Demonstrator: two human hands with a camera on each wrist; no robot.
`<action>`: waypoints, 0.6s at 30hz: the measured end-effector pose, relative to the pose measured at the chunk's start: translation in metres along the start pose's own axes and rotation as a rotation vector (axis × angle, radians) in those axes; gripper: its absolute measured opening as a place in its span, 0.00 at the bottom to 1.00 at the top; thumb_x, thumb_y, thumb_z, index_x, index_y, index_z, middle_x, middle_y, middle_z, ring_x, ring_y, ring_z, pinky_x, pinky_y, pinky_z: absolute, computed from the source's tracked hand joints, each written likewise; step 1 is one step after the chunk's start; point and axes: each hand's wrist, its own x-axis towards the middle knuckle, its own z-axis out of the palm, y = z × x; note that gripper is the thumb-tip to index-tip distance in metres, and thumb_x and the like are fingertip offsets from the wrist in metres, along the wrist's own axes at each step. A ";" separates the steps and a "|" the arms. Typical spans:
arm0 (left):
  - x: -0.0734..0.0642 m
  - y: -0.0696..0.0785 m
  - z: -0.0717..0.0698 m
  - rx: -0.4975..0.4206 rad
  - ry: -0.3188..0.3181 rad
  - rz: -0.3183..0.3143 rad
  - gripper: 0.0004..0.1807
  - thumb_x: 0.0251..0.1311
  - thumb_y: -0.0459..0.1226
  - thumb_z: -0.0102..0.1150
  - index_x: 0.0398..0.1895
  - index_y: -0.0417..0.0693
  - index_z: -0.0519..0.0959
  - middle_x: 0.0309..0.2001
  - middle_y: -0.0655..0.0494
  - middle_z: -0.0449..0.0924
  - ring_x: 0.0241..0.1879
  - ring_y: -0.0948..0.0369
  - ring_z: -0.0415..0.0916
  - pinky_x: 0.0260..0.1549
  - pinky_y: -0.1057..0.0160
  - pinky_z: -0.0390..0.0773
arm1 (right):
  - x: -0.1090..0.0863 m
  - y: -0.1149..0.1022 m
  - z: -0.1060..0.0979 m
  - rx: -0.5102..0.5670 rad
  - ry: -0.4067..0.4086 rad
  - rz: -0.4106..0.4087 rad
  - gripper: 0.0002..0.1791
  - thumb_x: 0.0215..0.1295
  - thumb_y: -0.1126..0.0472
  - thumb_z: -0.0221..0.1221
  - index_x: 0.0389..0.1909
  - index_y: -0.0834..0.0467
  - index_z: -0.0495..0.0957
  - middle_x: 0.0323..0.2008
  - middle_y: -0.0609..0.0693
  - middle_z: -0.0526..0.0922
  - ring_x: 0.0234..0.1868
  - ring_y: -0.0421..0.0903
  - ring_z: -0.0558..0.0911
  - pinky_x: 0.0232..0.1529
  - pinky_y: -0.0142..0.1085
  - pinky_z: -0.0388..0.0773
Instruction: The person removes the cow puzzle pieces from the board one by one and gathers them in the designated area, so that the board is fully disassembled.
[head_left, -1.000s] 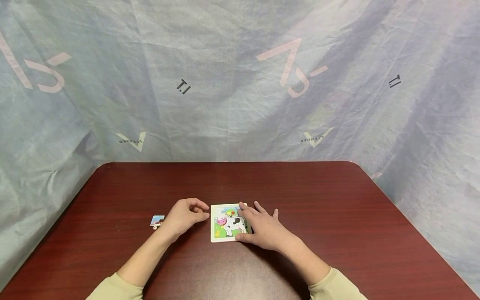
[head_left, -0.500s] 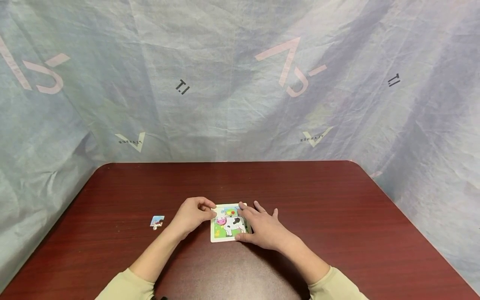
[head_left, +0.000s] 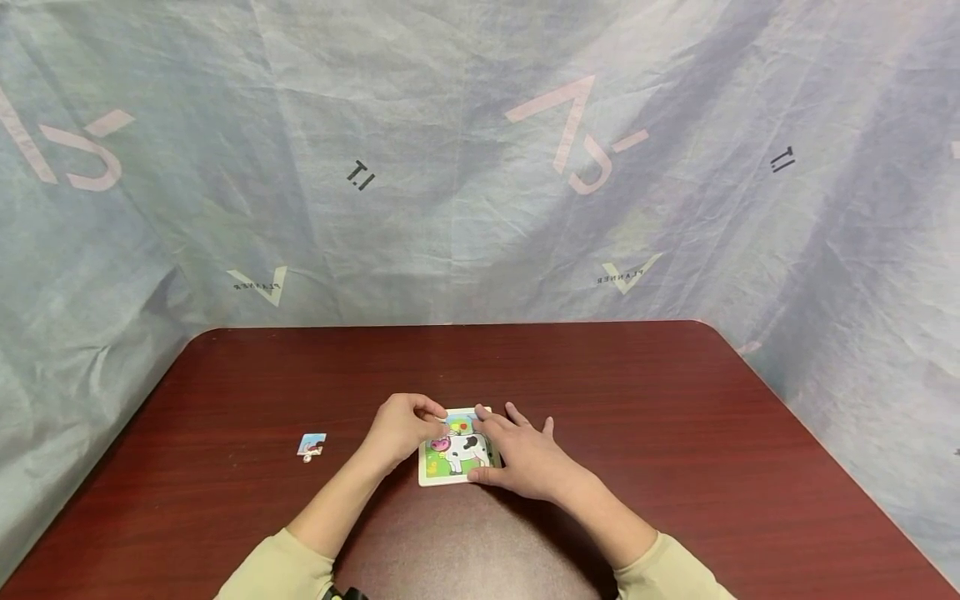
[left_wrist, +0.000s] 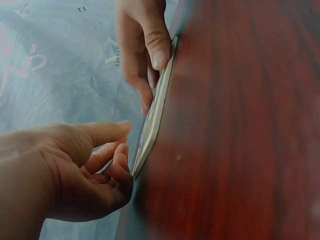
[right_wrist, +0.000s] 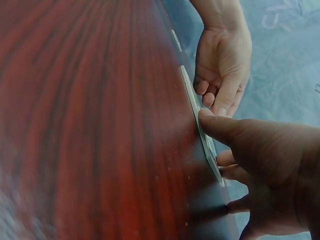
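Observation:
A small square jigsaw puzzle with a cow picture and a pale frame lies flat at the middle of the table. My left hand reaches over its upper left part, covering that corner, with thumb and forefinger bent toward each other at the picture. In the left wrist view a gap shows between the thumb and forefinger of the left hand, and no piece is seen there. My right hand rests along the puzzle's right side, thumb at the near edge and fingers spread.
A loose puzzle piece, blue and white with brown, lies on the dark red-brown table left of the left forearm. Grey printed cloth hangs behind and at both sides of the table.
My left hand has moved right, from beside the puzzle's left edge to over its upper left part. The right hand stays at the right side, and the loose piece lies where it was.

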 end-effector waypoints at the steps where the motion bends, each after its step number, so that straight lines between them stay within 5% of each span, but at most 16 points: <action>1: 0.001 0.000 0.001 0.004 0.002 -0.011 0.08 0.50 0.27 0.74 0.34 0.40 0.86 0.29 0.53 0.80 0.31 0.59 0.75 0.29 0.64 0.74 | 0.000 0.000 0.000 -0.001 0.000 0.001 0.37 0.63 0.37 0.65 0.69 0.51 0.72 0.76 0.48 0.62 0.75 0.67 0.57 0.53 0.83 0.49; 18: 0.001 0.002 0.003 0.130 0.005 -0.085 0.14 0.43 0.28 0.79 0.35 0.41 0.86 0.34 0.50 0.78 0.37 0.55 0.73 0.35 0.61 0.74 | 0.000 0.000 0.000 -0.001 -0.005 -0.001 0.37 0.64 0.38 0.65 0.69 0.51 0.72 0.76 0.49 0.62 0.75 0.67 0.56 0.53 0.83 0.49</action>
